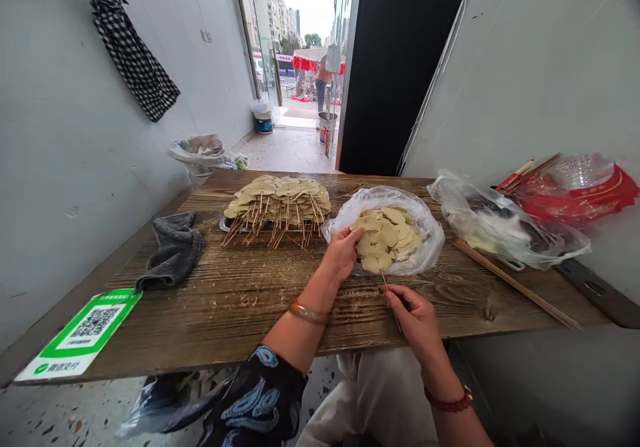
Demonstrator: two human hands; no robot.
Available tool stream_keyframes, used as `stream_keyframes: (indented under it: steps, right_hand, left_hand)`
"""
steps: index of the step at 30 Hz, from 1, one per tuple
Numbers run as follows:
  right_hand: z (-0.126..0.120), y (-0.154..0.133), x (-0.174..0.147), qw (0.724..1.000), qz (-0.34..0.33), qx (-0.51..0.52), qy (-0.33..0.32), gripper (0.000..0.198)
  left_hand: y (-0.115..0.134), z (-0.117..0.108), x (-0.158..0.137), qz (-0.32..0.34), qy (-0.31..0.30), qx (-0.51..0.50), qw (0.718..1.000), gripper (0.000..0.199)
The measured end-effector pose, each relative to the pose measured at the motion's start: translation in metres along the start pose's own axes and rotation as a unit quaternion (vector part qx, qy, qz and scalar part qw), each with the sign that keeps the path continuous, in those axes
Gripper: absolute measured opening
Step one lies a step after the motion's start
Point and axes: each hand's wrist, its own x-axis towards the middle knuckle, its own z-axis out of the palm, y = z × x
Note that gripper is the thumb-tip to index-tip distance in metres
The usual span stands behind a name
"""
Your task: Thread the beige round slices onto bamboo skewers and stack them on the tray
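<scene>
My right hand (414, 315) pinches a bamboo skewer (385, 280) at a pale round slice (377, 262) over the open plastic bag (433, 245); my left hand (341, 255) grips the upper slices (369, 223) by their edge. A crooked push could split one.

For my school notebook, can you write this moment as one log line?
left hand: touching pale slices; right hand: holding thin stick; pale slices: in plastic bag; loaded sticks: piled nearby
</scene>
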Motion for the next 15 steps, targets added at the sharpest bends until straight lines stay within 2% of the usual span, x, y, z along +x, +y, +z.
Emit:
stream_keyframes:
  steps: [4, 6, 9, 15]
  right_hand:
    - [-0.005, 0.001, 0.006, 0.998, 0.029, 0.036, 0.046, 0.032]
    - [-0.008, -0.005, 0.012, 0.996, 0.023, 0.054, 0.074, 0.032]
    - [-0.014, -0.022, 0.022, 0.994, -0.006, 0.041, 0.106, 0.032]
    - [-0.016, -0.065, 0.035, 0.99, -0.086, -0.088, 0.069, 0.032]
  left_hand:
    - [0.001, 0.0, 0.0, -0.03, 0.016, 0.008, 0.999, 0.028]
    - [0.001, -0.001, -0.001, -0.046, 0.015, 0.013, 0.999, 0.028]
    - [-0.001, -0.001, -0.003, -0.06, -0.019, 0.044, 0.997, 0.021]
    - [-0.013, 0.0, -0.01, -0.076, -0.099, 0.104, 0.987, 0.021]
